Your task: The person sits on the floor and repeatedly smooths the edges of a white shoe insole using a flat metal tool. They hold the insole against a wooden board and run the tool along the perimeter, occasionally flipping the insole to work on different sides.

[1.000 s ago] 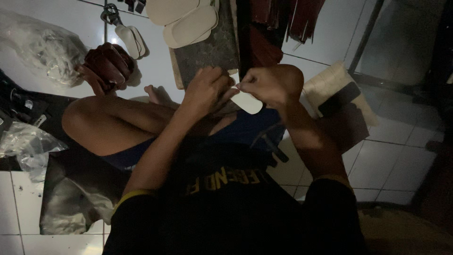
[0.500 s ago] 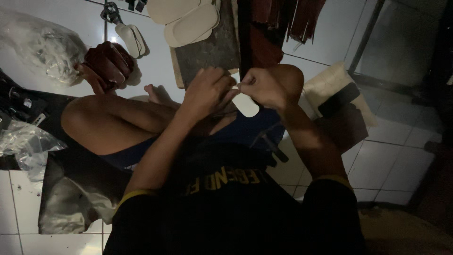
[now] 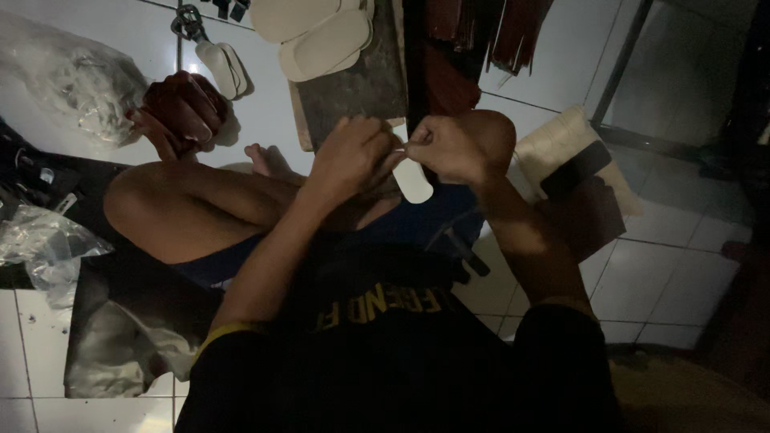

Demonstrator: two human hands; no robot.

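I sit on a tiled floor with my legs crossed. My left hand (image 3: pixel 353 156) and my right hand (image 3: pixel 445 148) meet above my lap, and both pinch the top of a small white oval piece (image 3: pixel 413 183) shaped like a little sole. The piece hangs down between the fingers. A dark wooden board (image 3: pixel 353 84) lies just beyond my hands, with several pale sole-shaped cut-outs (image 3: pixel 321 36) stacked at its far end.
Dark red leather strips (image 3: pixel 489 32) lie at the top. A reddish-brown leather item (image 3: pixel 180 108) sits left of my knee, near a clear plastic bag (image 3: pixel 76 88). A beige cushion with a dark phone (image 3: pixel 573 168) is at right. More plastic bags (image 3: pixel 48 248) lie at left.
Both hands stay together on the white piece; it has swung from a slanted position to hanging nearly straight down. The view has barely shifted.
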